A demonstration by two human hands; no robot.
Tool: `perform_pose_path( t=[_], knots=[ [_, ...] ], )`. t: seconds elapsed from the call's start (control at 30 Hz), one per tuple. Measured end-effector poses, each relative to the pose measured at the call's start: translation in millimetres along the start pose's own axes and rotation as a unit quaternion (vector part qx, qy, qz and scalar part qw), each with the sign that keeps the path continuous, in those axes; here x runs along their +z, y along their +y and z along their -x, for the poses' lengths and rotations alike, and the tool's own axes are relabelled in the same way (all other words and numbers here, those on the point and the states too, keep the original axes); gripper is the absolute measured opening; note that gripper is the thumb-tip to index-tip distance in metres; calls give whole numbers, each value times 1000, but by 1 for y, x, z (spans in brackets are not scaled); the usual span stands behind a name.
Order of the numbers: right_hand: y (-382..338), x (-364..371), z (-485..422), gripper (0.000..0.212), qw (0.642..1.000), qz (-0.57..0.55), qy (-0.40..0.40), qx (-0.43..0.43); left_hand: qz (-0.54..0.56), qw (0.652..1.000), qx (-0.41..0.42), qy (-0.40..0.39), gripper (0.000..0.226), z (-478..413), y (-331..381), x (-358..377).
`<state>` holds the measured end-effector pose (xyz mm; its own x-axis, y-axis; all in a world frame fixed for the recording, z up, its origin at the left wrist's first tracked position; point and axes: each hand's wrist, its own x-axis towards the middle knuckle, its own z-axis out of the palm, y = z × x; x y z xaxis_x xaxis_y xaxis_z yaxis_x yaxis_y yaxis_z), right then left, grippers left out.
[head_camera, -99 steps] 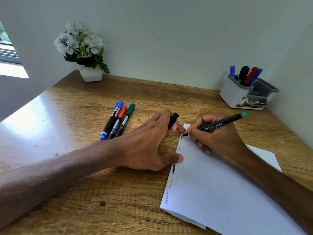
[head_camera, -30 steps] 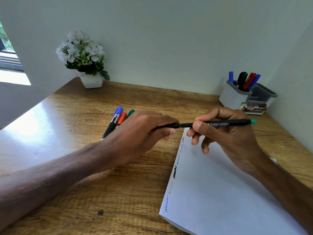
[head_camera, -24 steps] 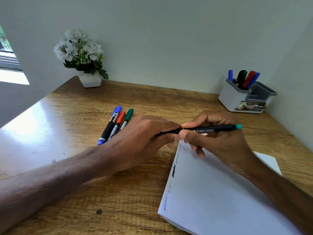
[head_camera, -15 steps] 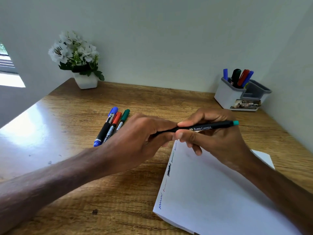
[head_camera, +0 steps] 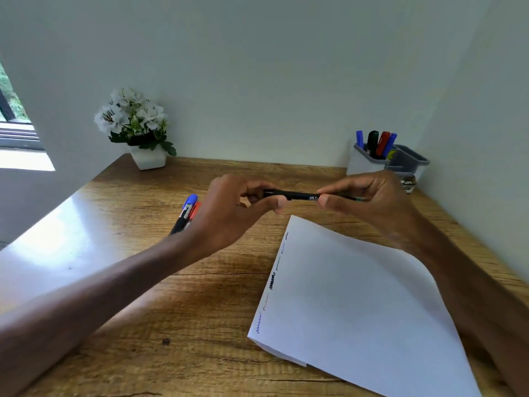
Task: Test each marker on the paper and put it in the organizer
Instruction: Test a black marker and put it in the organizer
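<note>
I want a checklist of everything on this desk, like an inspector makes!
Surface: wooden desk, glare at left.
Job's things: black pen held above the desk; paper with squiggles down its left edge; organizer holding four markers; loose markers partly behind the left hand.
Clutter: flower pot, back left.
Hands: left hand grips the pen's end; right hand pinches its barrel.
Cables: nothing seen.
Surroundings: pale walls; window at far left.
</note>
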<state>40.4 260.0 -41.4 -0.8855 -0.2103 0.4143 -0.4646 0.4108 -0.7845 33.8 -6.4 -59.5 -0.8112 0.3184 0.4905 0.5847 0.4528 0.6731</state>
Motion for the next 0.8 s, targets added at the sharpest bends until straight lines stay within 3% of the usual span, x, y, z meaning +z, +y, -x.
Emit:
perform_pose_path(
  t=[0.2,0.3,0.37,0.5,0.6,0.7,0.8],
  knots=[
    [-2,-8,0,22,984,168,7,-57,48,998,29,0,13,-37,33,28],
    [13,-26,-8,23,970,227,69,-46,31,999,13,-2,14,-70,38,51],
    [25,-44,-14,28,966,220,136,-11,-20,998,-8,-56,16,-92,31,66],
    [28,-84,-26,34,942,232,243,7,-234,941,-2,-244,57,-126,18,96],
    [28,-115,-40,48,916,251,312,-9,-317,883,-10,-347,65,-140,17,112],
    [35,-138,-58,68,897,263,354,-13,-349,863,7,-365,62,-147,15,120],
    [50,-152,-72,69,884,293,365,2,-349,861,21,-369,58,-149,15,122]
  ],
)
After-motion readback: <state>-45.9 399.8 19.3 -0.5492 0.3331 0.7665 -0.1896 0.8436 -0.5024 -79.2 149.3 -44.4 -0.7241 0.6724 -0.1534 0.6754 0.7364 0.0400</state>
